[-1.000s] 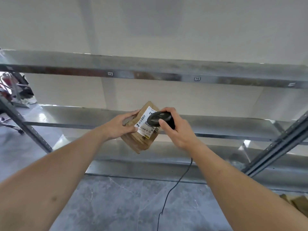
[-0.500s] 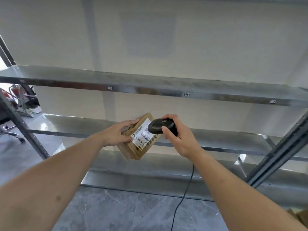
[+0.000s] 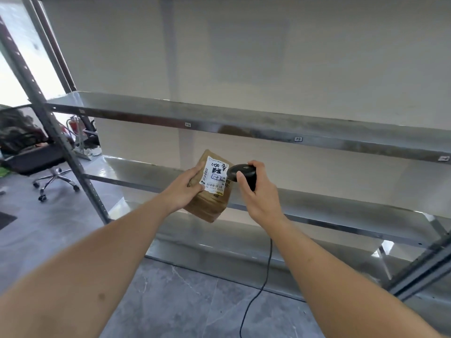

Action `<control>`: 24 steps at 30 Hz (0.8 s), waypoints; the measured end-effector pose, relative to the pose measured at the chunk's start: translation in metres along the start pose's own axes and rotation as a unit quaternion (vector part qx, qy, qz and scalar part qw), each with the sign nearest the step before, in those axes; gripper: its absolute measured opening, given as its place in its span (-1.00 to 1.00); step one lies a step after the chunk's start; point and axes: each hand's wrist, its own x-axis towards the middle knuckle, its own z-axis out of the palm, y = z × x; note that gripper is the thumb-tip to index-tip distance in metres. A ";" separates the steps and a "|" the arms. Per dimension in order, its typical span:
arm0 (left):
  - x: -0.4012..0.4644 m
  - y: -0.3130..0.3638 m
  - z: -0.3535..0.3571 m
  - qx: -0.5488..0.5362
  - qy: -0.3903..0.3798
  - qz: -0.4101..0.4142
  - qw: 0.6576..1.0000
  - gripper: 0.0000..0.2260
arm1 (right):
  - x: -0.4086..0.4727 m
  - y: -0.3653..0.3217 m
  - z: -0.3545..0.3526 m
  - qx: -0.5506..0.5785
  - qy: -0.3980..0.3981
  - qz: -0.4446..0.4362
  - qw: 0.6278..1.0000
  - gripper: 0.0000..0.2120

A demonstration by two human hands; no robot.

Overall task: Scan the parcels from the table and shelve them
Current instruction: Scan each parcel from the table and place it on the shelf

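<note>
Before the shelving: a person stands with both arms raised toward the middle shelf (image 3: 317, 211).
Far left of the shelving: an office chair (image 3: 36, 164) on the grey floor, with a red extinguisher (image 3: 73, 125) behind it.
Left hand (image 3: 184, 191): fingers curl round the left edge of the parcel (image 3: 210, 191), thumb on its face; it holds the parcel up in front of the middle shelf, not touching it.
Parcel: brown paper, tilted, its white label (image 3: 214, 176) now turned squarely toward the camera (half a second ago it lay more edge-on and lower against the shelving).
Right hand (image 3: 256, 193): wrapped round the handle of the black scanner (image 3: 241, 175), forefinger on the front.
Scanner: head just beside the label's right edge; its cable (image 3: 263, 276) hangs to the floor.
What changed: view and hands have risen, so the upper shelf (image 3: 244, 120) sits nearer.
Meaning: the scan looks done or nearly so; shelving this parcel is probably next.
Shelf tags (image 3: 298, 139): too small to read.
</note>
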 end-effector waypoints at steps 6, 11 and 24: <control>0.000 -0.029 -0.035 -0.041 0.042 -0.032 0.998 -0.40 | 0.020 -0.022 0.051 -0.022 0.012 0.012 1.000 -0.62; 0.011 -0.073 -0.084 -0.050 0.032 -0.040 0.997 -0.41 | 0.044 -0.042 0.116 -0.045 0.018 0.019 0.999 -0.60; 0.044 -0.199 -0.237 -0.083 0.015 -0.084 0.993 -0.42 | 0.099 -0.106 0.310 -0.089 0.015 0.062 0.994 -0.54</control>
